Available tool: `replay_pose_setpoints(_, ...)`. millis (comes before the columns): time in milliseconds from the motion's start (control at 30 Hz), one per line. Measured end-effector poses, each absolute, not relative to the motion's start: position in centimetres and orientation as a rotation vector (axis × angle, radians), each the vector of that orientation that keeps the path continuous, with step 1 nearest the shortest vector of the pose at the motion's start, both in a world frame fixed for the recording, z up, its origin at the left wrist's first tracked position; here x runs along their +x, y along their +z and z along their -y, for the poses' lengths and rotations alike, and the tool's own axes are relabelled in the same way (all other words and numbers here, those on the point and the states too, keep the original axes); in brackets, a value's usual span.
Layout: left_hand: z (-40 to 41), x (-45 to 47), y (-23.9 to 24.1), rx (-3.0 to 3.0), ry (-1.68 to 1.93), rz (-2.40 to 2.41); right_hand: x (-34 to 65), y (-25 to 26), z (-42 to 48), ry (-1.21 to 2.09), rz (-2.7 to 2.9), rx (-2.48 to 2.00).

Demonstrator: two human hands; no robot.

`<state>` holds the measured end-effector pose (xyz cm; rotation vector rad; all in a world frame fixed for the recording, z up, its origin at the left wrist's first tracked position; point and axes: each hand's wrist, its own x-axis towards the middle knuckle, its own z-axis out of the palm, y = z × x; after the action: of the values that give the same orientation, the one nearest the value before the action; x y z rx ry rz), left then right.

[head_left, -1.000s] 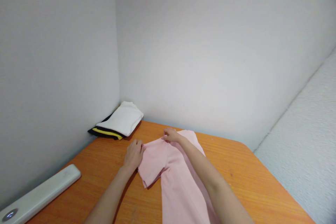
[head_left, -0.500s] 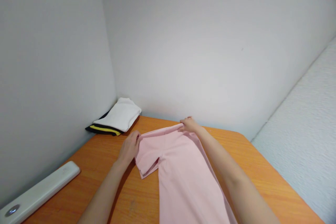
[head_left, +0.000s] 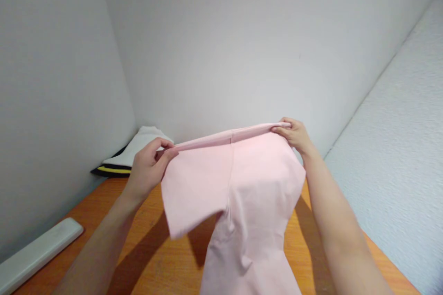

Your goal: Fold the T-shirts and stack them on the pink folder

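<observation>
A pair of pink pants [head_left: 258, 189] hangs by its waistband, stretched between my hands above the table. My left hand [head_left: 147, 163] pinches the left end of the waistband between thumb and fingers. At the other end, my right hand [head_left: 292, 133] grips the waistband, a little higher than the left. The left leg looks short, ending in an edge in mid-air; the other leg drops toward me and runs out of view at the bottom. Whether the short leg is folded or turned in, I cannot tell.
Folded clothes lie at the back left corner of the wooden table [head_left: 155, 258]: a white garment [head_left: 136, 150] on top of black and yellow ones [head_left: 114, 170]. A long white device [head_left: 39, 249] lies along the left edge. Walls stand behind and to the left.
Both hands have raised the waistband off the table and moved further apart, pulling it wider. The pants now hang up toward me instead of lying flat. The camera view has shifted slightly.
</observation>
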<state>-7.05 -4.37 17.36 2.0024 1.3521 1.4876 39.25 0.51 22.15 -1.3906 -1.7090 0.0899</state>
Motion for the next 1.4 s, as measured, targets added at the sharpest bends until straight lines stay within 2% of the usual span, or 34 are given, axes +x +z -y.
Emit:
replay_pose_setpoints(167,-6.5,-5.4,12.4,2.341,0.917,-1.525,34.6,17.6,-7.3,-0.259,1.999,-1.980)
replay_pose_setpoints(367,-10.1,-5.1,4.2,2.394,0.595,-1.658,27.2,9.6,-5.7,-0.198,2.159,-2.077)
replay_pose_setpoints(567,-9.0,-4.8,3.1,2.521,0.509,-1.656,26.3,2.0,1.3,-0.012,2.167,-2.267)
replay_pose_setpoints(700,-7.4,-3.9,3.3,2.624,0.347,-1.428,28.1,-0.7,2.3,0.058,2.114,-2.295)
replay_pose_setpoints(833,-5.6,-4.2,2.3,2.646,0.105,-1.264,29.0,-1.1,0.8,0.033,2.129,-2.241)
replay_pose_setpoints(1100,-7.1,-4.3,2.9,2.629,-0.069,-1.425,28.4,3.0,-1.7,0.086,2.289,-2.095)
replay_pose_setpoints(1233,-5.6,-3.1,3.4,2.697,-0.030,-1.361,27.6,4.8,4.9,0.098,2.271,-1.761)
replay_pose_setpoints(1400,-0.3,-2.0,2.4,2.702,-0.015,-1.376,29.3,7.7,19.0,0.232,2.163,-1.550)
